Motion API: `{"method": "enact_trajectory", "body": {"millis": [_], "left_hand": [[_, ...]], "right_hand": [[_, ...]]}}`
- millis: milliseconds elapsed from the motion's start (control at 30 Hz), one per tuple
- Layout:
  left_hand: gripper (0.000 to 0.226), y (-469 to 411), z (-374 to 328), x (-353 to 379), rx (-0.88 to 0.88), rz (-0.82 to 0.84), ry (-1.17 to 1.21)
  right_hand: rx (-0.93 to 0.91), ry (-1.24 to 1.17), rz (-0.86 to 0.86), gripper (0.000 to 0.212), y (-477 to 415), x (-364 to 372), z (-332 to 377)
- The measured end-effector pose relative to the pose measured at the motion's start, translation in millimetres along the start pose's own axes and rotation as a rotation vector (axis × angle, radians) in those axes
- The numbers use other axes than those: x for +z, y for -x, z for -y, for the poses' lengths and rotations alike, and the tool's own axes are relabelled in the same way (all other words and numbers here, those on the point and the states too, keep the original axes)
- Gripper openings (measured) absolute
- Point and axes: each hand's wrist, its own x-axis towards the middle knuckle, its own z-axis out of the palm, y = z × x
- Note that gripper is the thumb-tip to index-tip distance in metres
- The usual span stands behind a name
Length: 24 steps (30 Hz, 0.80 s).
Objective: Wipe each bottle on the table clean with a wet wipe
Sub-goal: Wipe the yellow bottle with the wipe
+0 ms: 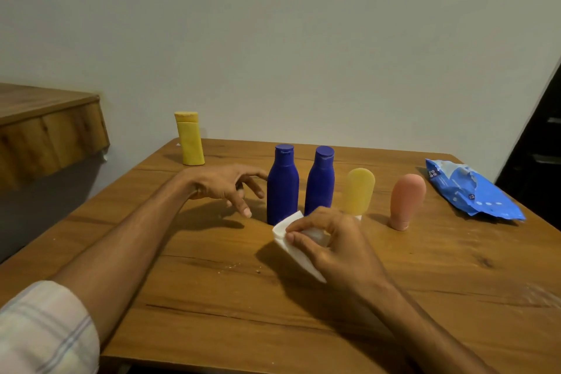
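Status: your right grip (334, 247) pinches white folded wet wipe (288, 223); left grip (221, 185) open beside left dark-blue plastic bottle (282, 188). Steady it low first.

Grained, matt wooden worktop (212, 297), smooth matt plastic blue bottles (282, 191), yellow plastic bottle (191, 143), glossy crinkled blue wipe pack (467, 191), soft white wipe (288, 237), checked cloth sleeve (45, 328)

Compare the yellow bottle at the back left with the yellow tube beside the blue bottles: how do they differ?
The yellow bottle has a flat cap on top; the yellow tube has a rounded top and stands cap down. The yellow bottle stands apart at the back left; the yellow tube stands in the row beside a blue bottle. Both are upright and yellow.
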Motion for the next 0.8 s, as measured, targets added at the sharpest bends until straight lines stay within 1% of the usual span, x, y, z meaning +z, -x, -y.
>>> {"method": "enact_trajectory", "body": {"millis": [67, 133, 233, 367, 567, 800], "left_hand": [[0.07, 7.0, 8.6, -6.2, -0.034, -0.053, 0.021], [0.057, 12.6, 19.9, -12.8, -0.075, -0.15, 0.033], [0.043, 20.2, 38.4, -22.9, -0.13, -0.295, 0.08], [0.035, 24.4, 62.9, -33.4, -0.171, -0.497, 0.183], [0.018, 23.0, 97.7, -47.2, -0.249, -0.746, 0.238], [0.017, 7.9, 135.0, -61.1, -0.314, -1.011, 0.29]], "right_hand": [[-0.014, -0.001, 0.08, 0.014, -2.2, 12.4, 12.6], [-0.047, 0.004, 0.121, 0.017, -10.6, 25.7, 26.1], [-0.095, -0.041, 0.083, 0.02, -32.4, 45.5, 41.6], [-0.08, -0.14, 0.006, 0.022, -64.8, 71.8, 54.8], [0.045, -0.243, -0.081, 0.026, -109.4, 106.8, 61.2], [0.247, -0.441, -0.12, 0.032, -151.0, 139.1, 68.3]]}}
